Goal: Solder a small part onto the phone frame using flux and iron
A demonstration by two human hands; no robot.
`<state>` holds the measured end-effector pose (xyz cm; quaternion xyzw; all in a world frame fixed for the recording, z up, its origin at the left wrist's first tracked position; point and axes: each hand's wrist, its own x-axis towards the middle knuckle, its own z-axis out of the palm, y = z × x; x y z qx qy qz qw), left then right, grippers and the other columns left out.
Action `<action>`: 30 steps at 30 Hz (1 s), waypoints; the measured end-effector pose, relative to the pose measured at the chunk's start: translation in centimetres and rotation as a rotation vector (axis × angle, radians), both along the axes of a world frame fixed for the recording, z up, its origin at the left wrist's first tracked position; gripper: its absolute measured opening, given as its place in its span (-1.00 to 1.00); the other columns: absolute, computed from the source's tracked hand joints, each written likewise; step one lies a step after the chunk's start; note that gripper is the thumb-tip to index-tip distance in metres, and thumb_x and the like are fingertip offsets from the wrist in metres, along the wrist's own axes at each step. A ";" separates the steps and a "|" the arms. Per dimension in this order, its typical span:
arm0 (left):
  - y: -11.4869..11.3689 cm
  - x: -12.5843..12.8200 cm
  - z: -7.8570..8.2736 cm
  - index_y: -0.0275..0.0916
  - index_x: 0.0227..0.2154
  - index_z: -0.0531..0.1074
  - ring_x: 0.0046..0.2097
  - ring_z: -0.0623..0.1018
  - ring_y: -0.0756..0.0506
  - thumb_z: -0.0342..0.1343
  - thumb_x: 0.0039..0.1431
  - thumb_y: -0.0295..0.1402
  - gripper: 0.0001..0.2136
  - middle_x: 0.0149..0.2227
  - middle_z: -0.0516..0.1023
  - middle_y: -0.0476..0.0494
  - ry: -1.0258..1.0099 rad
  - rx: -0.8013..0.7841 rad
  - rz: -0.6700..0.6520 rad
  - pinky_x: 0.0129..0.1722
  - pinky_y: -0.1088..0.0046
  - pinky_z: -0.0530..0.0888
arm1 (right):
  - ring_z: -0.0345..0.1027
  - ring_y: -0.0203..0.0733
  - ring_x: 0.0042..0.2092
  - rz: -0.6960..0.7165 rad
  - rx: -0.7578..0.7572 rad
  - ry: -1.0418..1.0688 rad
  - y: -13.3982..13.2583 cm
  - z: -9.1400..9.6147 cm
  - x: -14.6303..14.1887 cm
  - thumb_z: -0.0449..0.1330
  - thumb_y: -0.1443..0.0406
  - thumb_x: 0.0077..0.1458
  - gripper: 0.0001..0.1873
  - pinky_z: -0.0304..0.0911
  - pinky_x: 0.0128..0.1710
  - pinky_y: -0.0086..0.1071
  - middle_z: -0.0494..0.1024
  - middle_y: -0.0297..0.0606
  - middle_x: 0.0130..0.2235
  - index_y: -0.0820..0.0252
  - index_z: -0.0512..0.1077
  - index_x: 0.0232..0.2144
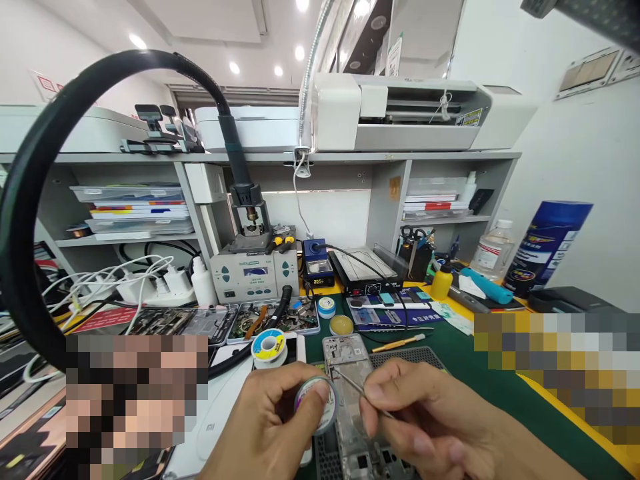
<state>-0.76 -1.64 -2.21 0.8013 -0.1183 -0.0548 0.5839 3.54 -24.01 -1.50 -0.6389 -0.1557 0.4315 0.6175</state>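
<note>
Thumb and forefinger of my left hand (260, 427) pinch a small round spool with a clear rim and a purple-green label (316, 402), held on edge just above the work. My right hand (430, 427) is closed in a fingertip grip on a thin silvery metal tool (353, 385); whether it is a pair of tweezers or a strip drawn from the spool, I cannot tell. Its free end points up and to the left, ending close to the top of the spool.

Directly beneath both hands lies an opened silver phone frame with its inner parts exposed (345, 350), resting lengthwise on a black perforated pad (415, 357) on the green bench mat (475, 387).

Just beyond the frame:
- a solder reel with a yellow-and-blue label (269, 347), to the left;
- a round tin of yellowish paste (341, 325);
- a yellow-handled tool (397, 344), to the right.

Farther back stand a grey hot-air rework station (254, 273), a small blue soldering station (316, 263) and a black heating plate (367, 270).
</note>
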 end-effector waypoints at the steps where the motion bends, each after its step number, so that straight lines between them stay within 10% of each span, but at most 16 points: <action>1: -0.1 0.0 0.0 -0.25 -0.41 0.41 -0.41 0.31 -0.04 0.02 0.28 0.16 -0.50 -0.46 0.35 -0.08 0.002 -0.008 -0.003 -0.44 0.49 0.30 | -0.29 -0.43 -0.82 0.014 -0.010 0.006 0.0 0.0 0.1 0.13 0.02 0.04 -0.65 -0.20 -0.85 -0.48 0.17 -0.57 -0.74 0.19 0.44 -0.37; 8: 0.0 0.1 -0.3 -0.27 -0.39 0.45 -0.47 0.26 0.00 0.05 0.26 0.18 -0.47 -0.52 0.26 -0.02 0.020 -0.040 -0.005 -0.49 0.52 0.21 | 0.04 -0.28 -0.53 -0.246 -0.107 -0.560 0.8 -0.5 -0.7 0.14 -0.01 0.25 -0.59 -0.06 -0.51 -0.38 0.28 -0.36 -0.54 0.19 0.42 -0.44; 12: 0.1 0.4 -0.7 -0.27 -0.39 0.44 -0.49 0.28 0.01 0.07 0.24 0.19 -0.47 -0.53 0.25 0.00 0.017 -0.075 0.005 -0.52 0.55 0.22 | -0.09 -0.15 -0.33 -0.397 -0.170 -0.833 1.7 -1.6 -1.3 0.25 0.06 0.10 -0.68 -0.15 -0.31 -0.25 0.27 -0.23 -0.35 0.22 0.47 -0.40; 23: -0.1 0.4 -0.7 -0.28 -0.41 0.47 -0.46 0.31 -0.01 0.04 0.30 0.12 -0.50 -0.49 0.37 -0.07 -0.050 -0.082 -0.031 -0.48 0.54 0.26 | -0.29 -0.34 -0.79 0.047 -0.166 -0.266 -0.3 0.9 0.4 -0.04 0.08 0.11 -0.65 -0.13 -0.82 -0.39 0.11 -0.54 -0.72 0.18 0.41 -0.36; 30: -0.2 0.6 -0.9 -0.27 -0.40 0.52 -0.50 0.30 0.01 0.10 0.27 0.08 -0.55 -0.53 0.33 -0.03 -0.041 -0.116 -0.012 -0.55 0.59 0.28 | -0.06 -0.21 -0.39 -0.343 -0.174 -0.741 1.3 -1.0 -1.0 0.20 0.03 0.08 -0.66 -0.06 -0.42 -0.36 0.20 -0.31 -0.42 0.18 0.34 -0.45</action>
